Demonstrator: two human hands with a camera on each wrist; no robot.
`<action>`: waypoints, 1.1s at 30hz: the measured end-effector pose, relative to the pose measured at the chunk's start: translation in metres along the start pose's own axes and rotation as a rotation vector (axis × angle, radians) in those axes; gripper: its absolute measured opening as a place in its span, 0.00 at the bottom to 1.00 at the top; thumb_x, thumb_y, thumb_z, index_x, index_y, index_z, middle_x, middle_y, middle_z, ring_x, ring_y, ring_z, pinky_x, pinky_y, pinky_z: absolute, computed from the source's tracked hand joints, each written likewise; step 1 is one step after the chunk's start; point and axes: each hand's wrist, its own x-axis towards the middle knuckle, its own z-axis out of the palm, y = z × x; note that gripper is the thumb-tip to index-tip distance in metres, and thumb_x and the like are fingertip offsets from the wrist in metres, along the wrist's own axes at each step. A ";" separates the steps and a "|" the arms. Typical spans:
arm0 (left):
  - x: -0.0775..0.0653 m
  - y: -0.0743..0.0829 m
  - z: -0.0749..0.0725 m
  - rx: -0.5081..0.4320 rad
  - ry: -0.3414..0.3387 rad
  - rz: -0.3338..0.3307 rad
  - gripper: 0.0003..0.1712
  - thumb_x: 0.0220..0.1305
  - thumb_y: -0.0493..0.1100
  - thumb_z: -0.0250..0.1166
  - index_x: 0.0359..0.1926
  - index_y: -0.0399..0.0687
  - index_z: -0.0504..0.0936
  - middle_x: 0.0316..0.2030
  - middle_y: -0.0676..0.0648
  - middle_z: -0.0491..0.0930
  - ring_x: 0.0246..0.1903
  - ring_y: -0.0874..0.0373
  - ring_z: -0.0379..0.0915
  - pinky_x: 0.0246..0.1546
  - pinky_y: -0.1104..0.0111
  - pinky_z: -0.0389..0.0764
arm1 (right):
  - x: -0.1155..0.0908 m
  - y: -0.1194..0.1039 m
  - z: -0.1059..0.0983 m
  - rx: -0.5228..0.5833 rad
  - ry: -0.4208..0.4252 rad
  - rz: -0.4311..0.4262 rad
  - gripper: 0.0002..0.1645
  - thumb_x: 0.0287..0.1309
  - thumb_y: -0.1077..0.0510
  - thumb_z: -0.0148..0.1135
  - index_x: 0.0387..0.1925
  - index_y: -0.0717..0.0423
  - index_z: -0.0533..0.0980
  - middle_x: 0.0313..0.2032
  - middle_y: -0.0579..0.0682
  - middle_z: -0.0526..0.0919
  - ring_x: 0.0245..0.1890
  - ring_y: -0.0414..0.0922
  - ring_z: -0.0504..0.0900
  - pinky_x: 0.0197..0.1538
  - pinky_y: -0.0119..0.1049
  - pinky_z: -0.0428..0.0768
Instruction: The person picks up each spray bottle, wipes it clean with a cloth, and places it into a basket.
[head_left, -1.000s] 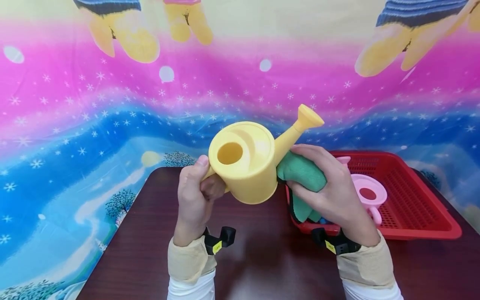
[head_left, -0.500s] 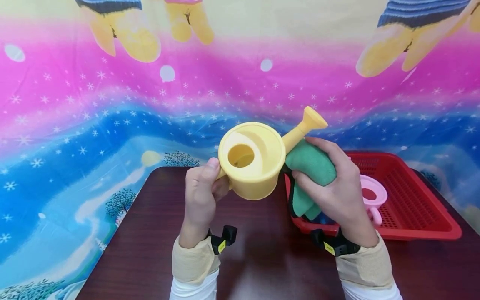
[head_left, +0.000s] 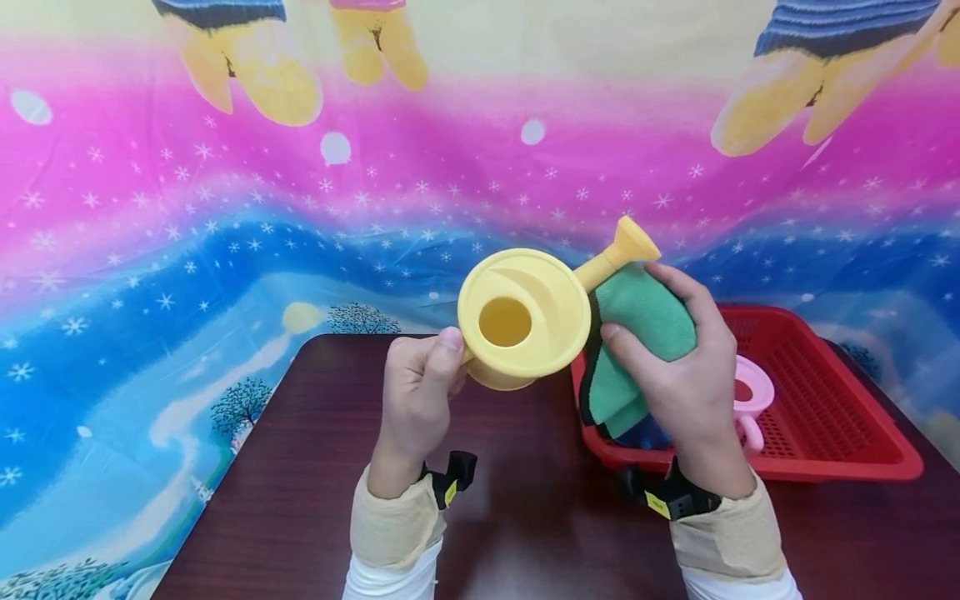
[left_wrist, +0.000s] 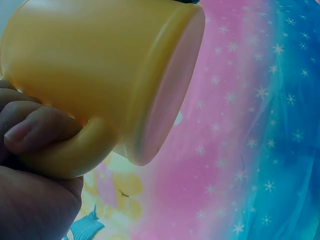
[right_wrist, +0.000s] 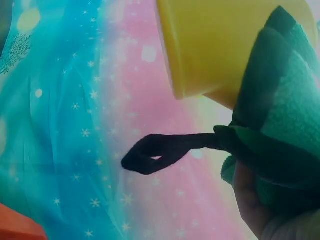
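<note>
Held up above the dark table (head_left: pixel 300 483), before the snowflake backdrop (head_left: pixel 375 192): a yellow watering can (head_left: pixel 551 312), gripped at its handle (left_wrist: pixel 80 157) by the curled left hand (head_left: pixel 420 396). Held between thumb and fingers of the right hand (head_left: pixel 697 379): a green cloth (head_left: pixel 654 312), right beside the spout (head_left: pixel 600 267). To the left, a broad stretch of tabletop out to the slanting edge; to the right, tighter room, with the rim of the red basket (head_left: pixel 840 468) lying below the cloth and right wrist. Compared with a second ago, tipped further toward the head camera, with less side wall on show, and shifted rightward along with the left hand; over on the cloth side, moved outward along the spout toward its flared head (head_left: pixel 637 239). Partly hidden behind the right hand, a pink piece (head_left: pixel 761 385) in the basket; mostly covered under the cloth, a blue thing (head_left: pixel 647 435), too obscured to identify. Cut off at the top in the left wrist view, the can; running past the right border in the right wrist view, the cloth, with a black loop (right_wrist: pixel 137 160) sticking out. Cannot tell how firmly pressed, cloth to can.
</note>
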 end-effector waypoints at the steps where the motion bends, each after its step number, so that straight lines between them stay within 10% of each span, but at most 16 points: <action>1: 0.000 0.000 0.000 0.012 -0.002 0.003 0.28 0.73 0.38 0.47 0.11 0.44 0.63 0.09 0.48 0.54 0.10 0.61 0.50 0.11 0.67 0.52 | 0.000 -0.001 0.000 0.017 0.007 0.010 0.39 0.54 0.66 0.73 0.67 0.44 0.73 0.55 0.46 0.77 0.51 0.46 0.78 0.39 0.28 0.82; 8: 0.001 0.001 -0.001 -0.066 -0.012 -0.045 0.31 0.76 0.45 0.47 0.11 0.44 0.60 0.09 0.48 0.53 0.10 0.60 0.48 0.11 0.67 0.50 | 0.001 -0.003 -0.004 0.140 0.024 0.037 0.39 0.53 0.69 0.73 0.66 0.47 0.73 0.56 0.51 0.77 0.53 0.49 0.77 0.39 0.29 0.83; 18: 0.002 0.005 -0.012 -0.423 -0.042 -0.211 0.29 0.80 0.46 0.40 0.15 0.51 0.56 0.12 0.51 0.49 0.11 0.59 0.43 0.13 0.64 0.46 | 0.001 0.000 -0.014 0.337 -0.090 -0.013 0.42 0.50 0.75 0.69 0.68 0.54 0.71 0.56 0.55 0.75 0.53 0.49 0.76 0.40 0.30 0.84; 33: 0.007 -0.001 -0.021 -0.765 -0.149 -0.341 0.30 0.81 0.49 0.36 0.16 0.52 0.52 0.10 0.54 0.47 0.07 0.62 0.41 0.09 0.70 0.43 | 0.000 0.004 -0.025 0.175 -0.245 0.000 0.48 0.47 0.75 0.73 0.70 0.50 0.68 0.58 0.52 0.72 0.54 0.49 0.73 0.41 0.33 0.82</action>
